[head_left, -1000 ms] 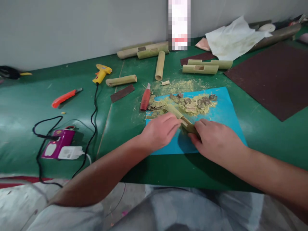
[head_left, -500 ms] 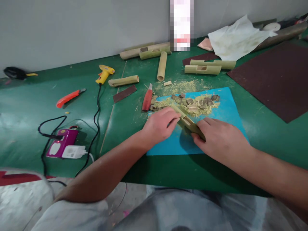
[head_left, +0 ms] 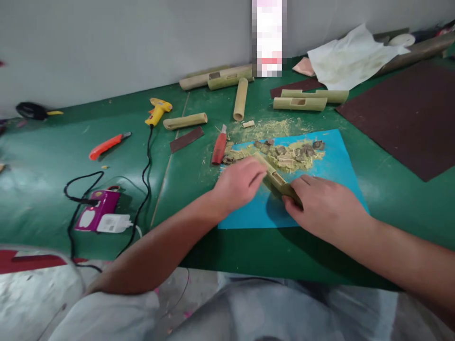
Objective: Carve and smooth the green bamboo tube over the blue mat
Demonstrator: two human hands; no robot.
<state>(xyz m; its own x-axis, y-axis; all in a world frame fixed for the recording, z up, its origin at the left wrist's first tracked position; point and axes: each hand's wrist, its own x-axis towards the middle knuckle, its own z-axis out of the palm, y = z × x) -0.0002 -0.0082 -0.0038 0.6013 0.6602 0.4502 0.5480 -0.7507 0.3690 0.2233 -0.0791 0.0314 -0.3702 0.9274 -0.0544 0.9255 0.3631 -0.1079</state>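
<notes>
A bamboo tube (head_left: 272, 174) with a rectangular slot cut in its side is held at a slant over a blue sheet (head_left: 245, 218). My left hand (head_left: 240, 182) is closed at its upper end, fingertips and thumb pressed together beside the slot. Around the lower end wraps my right hand (head_left: 320, 196), its thumb underneath; that end lies in shadow and is partly hidden. Beyond the tube, a pile of bamboo shavings (head_left: 298, 158) and several dark scraps (head_left: 307, 151) lie on the sheet. A red-handled knife (head_left: 219, 147) rests just past my left hand.
On the green table (head_left: 199, 189) lie an orange utility knife (head_left: 106, 147), a yellow glue gun (head_left: 158, 112), a purple power strip (head_left: 101, 208) with cords, and several bamboo tubes (head_left: 241, 99). A dark brown sheet (head_left: 405, 123) and white cloth (head_left: 355, 57) are at the right.
The view has shifted slightly, so the things on the left sit a little farther right. Both hands stay at the bamboo tube, with my left hand's fingertips moved only slightly.
</notes>
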